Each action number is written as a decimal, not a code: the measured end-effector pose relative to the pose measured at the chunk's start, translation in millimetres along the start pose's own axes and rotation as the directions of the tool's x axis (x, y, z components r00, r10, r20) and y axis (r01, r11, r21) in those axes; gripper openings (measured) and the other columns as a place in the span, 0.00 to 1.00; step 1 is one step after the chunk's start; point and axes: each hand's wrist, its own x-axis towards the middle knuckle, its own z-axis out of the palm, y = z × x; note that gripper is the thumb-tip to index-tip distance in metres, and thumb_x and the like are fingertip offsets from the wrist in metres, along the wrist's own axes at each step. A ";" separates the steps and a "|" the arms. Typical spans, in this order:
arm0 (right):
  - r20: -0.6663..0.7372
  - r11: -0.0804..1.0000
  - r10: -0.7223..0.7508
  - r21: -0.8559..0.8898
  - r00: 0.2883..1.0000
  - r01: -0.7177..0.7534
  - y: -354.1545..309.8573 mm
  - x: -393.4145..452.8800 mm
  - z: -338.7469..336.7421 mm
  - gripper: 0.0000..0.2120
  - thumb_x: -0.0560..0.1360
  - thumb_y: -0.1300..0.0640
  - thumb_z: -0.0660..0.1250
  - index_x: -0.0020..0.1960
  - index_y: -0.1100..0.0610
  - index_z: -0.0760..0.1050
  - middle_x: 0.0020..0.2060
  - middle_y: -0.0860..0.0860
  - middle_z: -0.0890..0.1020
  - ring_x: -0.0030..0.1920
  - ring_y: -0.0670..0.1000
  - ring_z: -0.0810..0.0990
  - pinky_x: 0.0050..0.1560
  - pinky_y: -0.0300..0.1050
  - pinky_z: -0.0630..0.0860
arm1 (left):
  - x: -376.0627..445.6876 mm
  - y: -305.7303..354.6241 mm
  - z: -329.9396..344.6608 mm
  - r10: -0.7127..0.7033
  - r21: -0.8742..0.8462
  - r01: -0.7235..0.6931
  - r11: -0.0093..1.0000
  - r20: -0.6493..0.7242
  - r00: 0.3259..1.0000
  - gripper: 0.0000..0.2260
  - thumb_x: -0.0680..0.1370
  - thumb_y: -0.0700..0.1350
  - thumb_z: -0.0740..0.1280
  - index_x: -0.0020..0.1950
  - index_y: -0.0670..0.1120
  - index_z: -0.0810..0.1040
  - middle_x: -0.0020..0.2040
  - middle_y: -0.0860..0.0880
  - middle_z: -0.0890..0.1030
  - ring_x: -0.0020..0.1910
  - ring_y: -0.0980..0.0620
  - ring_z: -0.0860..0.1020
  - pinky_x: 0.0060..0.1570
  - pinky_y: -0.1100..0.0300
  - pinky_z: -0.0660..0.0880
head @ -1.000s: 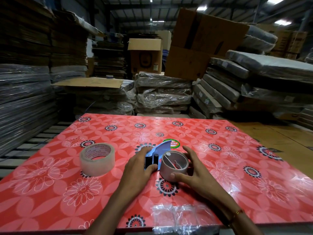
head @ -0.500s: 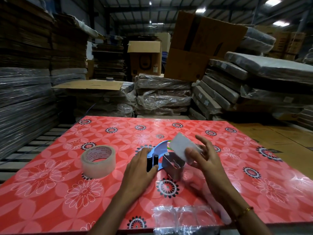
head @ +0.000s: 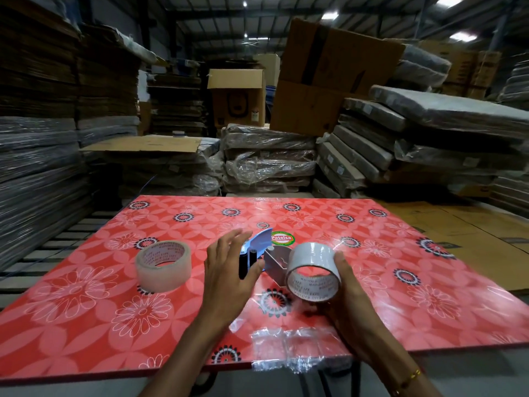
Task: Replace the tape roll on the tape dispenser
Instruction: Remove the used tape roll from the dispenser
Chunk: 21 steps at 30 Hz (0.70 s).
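The tape dispenser point(head: 273, 260), with a blue guard, black roller and bare metal frame, lies on the red floral table point(head: 386, 285) at the centre. My right hand point(head: 347, 296) grips a thin, nearly used-up white tape roll point(head: 313, 269) just right of the dispenser, lifted off the table with its hole facing me. My left hand point(head: 229, 270) hovers at the dispenser's left side, fingers spread straight and thumb close to the black roller. A thick, full roll of clear tape point(head: 163, 265) lies flat on the table to the left of my left hand.
A green round sticker point(head: 282, 238) sits behind the dispenser. Crumpled clear film point(head: 289, 349) covers the table's front edge. Plastic-wrapped bundles point(head: 269, 164) and cardboard boxes point(head: 329, 81) are stacked beyond the far edge. Flat cardboard point(head: 463, 233) lies to the right.
My right hand has pulled the thin roll off the dispenser and brought it down to the right. My left hand has loosened from the dispenser and spread its fingers.
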 end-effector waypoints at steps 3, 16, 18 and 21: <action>-0.012 0.997 -0.070 -0.032 0.997 0.070 0.1 -5.9 2.7 0.36 0.68 0.29 0.67 0.67 0.51 0.74 0.60 0.67 0.80 0.48 0.66 0.81 0.48 0.70 0.77 | -18.2 21.5 -3.5 -0.027 -0.312 0.063 0.948 0.118 0.993 0.11 0.78 0.55 0.65 0.57 0.55 0.78 0.57 0.61 0.78 0.59 0.58 0.76 0.56 0.58 0.72; 0.286 0.758 -0.261 -0.531 0.922 0.379 -1.2 -21.5 7.5 0.48 0.67 0.52 0.80 0.75 0.31 0.54 0.70 0.31 0.70 0.68 0.47 0.78 0.67 0.54 0.77 | -32.6 33.7 -25.7 0.004 -0.357 0.197 0.913 0.490 0.872 0.41 0.71 0.47 0.77 0.77 0.64 0.57 0.72 0.71 0.66 0.70 0.66 0.69 0.69 0.60 0.70; 0.325 0.726 -0.255 -0.558 0.911 0.402 -1.9 -23.6 9.5 0.50 0.70 0.57 0.78 0.77 0.33 0.51 0.73 0.33 0.67 0.70 0.47 0.75 0.69 0.56 0.75 | -32.9 34.4 -26.2 -0.004 -0.370 0.206 0.906 0.479 0.878 0.41 0.71 0.44 0.77 0.77 0.63 0.59 0.71 0.67 0.69 0.69 0.65 0.72 0.68 0.61 0.72; 0.356 0.668 -0.264 -0.603 0.896 0.436 -2.3 -24.8 11.0 0.52 0.72 0.61 0.76 0.80 0.40 0.45 0.77 0.36 0.63 0.75 0.44 0.68 0.74 0.52 0.70 | -32.7 34.9 -27.8 0.006 -0.362 0.184 0.914 0.466 0.885 0.41 0.71 0.42 0.77 0.76 0.62 0.60 0.72 0.67 0.68 0.70 0.65 0.70 0.66 0.65 0.70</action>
